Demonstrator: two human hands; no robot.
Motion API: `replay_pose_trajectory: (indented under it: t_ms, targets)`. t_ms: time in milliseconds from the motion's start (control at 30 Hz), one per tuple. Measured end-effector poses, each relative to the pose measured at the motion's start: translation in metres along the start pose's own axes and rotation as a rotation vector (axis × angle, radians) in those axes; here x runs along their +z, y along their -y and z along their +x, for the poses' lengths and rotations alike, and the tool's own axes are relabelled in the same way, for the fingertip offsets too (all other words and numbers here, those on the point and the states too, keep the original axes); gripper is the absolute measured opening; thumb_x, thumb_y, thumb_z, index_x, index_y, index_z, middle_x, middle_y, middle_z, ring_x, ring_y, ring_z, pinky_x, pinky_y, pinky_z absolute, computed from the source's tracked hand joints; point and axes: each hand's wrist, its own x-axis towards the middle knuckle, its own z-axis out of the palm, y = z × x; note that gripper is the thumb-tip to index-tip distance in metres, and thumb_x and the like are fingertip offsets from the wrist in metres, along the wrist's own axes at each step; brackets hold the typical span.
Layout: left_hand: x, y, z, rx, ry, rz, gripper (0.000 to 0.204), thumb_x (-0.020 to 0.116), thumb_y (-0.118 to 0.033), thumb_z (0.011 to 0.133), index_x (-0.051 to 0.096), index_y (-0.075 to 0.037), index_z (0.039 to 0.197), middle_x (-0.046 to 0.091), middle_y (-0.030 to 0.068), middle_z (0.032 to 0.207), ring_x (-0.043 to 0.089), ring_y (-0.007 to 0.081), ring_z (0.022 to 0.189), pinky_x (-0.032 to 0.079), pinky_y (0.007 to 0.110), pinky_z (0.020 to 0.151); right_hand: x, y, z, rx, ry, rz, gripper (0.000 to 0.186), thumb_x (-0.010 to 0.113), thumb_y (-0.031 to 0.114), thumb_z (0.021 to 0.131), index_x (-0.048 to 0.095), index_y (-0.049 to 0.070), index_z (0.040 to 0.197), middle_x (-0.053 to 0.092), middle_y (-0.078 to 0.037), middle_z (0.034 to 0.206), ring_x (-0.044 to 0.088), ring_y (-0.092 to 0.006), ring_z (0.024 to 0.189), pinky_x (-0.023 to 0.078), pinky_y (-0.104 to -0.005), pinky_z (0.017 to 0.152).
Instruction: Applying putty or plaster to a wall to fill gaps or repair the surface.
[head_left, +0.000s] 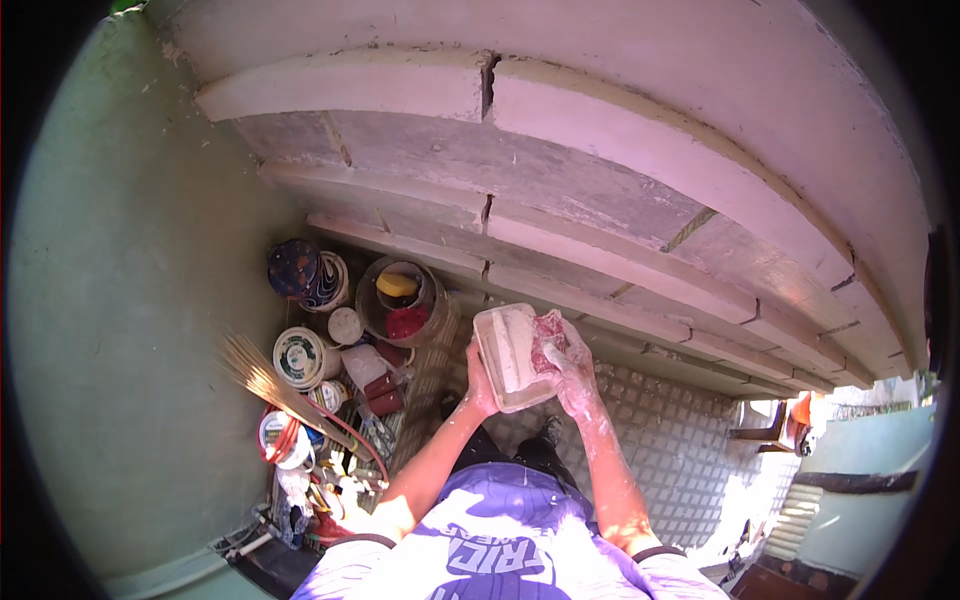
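Note:
In front of my chest I hold a shallow, pale rectangular tray [526, 400] tilted between both hands. My left hand [481, 380] is closed round its left edge. Inside lies a smooth whitish-pink layer [514, 345], whose material I cannot make out. My right hand [572, 370], smeared with white up the forearm, is closed on a crumpled red-and-white cloth-like piece [547, 332] at the tray's right side. Its fingers partly hide that piece, so its exact kind is unclear.
Left of me stand a lidded white tub [300, 358], a large bucket [440, 318] holding yellow and red items, a bristle broom [270, 385] and other containers. Pale stepped ledges [600, 110] cross ahead, above a tiled floor [660, 425]. A green wall [130, 300] rises at left.

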Motion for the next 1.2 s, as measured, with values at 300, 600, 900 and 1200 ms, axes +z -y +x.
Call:
replay_pose_trajectory:
  t_ms: [300, 600, 900, 1200]
  targets:
    - [-0.006, -0.047, -0.005, -0.193, 0.111, -0.035, 0.084, 0.033, -0.069, 0.088, 0.039, -0.013, 0.150, 0.048, 0.0135, 0.148, 0.050, 0.0345, 0.133, 0.040, 0.054, 0.111, 0.030, -0.018, -0.009, -0.128, -0.245, 0.077, 0.057, 0.067, 0.006, 0.091, 0.043, -0.001, 0.142, 0.057, -0.011, 0.133, 0.057, -0.0186, 0.121, 0.047, -0.0348, 0.104]
    - [-0.021, -0.062, 0.004, -0.169, -0.013, 0.221, 0.080, 0.032, -0.067, 0.091, 0.045, -0.010, 0.145, 0.056, 0.0145, 0.139, 0.058, 0.0334, 0.123, 0.046, 0.049, 0.106, 0.077, -0.025, -0.009, -0.313, -0.403, -0.714, 0.046, 0.060, 0.015, 0.095, 0.049, -0.001, 0.136, 0.063, -0.016, 0.123, 0.061, -0.0212, 0.113, 0.047, -0.0341, 0.099]
    - [-0.036, -0.073, -0.002, -0.089, -0.068, 0.153, 0.069, 0.034, -0.060, 0.094, 0.050, -0.012, 0.140, 0.060, 0.0111, 0.131, 0.060, 0.0292, 0.118, 0.048, 0.045, 0.104, 0.108, -0.027, -0.002, -0.333, -0.289, -0.956, 0.040, 0.055, 0.012, 0.094, 0.053, -0.001, 0.131, 0.068, -0.025, 0.110, 0.068, -0.0371, 0.106, 0.052, -0.0397, 0.089]
    - [-0.052, -0.094, -0.010, 0.006, 0.045, 0.204, 0.072, 0.034, -0.063, 0.094, 0.047, -0.009, 0.141, 0.058, 0.0124, 0.134, 0.058, 0.0306, 0.121, 0.045, 0.046, 0.106, 0.105, -0.058, 0.019, -0.259, -0.199, -0.736, 0.047, 0.062, 0.016, 0.091, 0.052, -0.002, 0.133, 0.066, -0.020, 0.116, 0.065, -0.0267, 0.109, 0.050, -0.0360, 0.094]
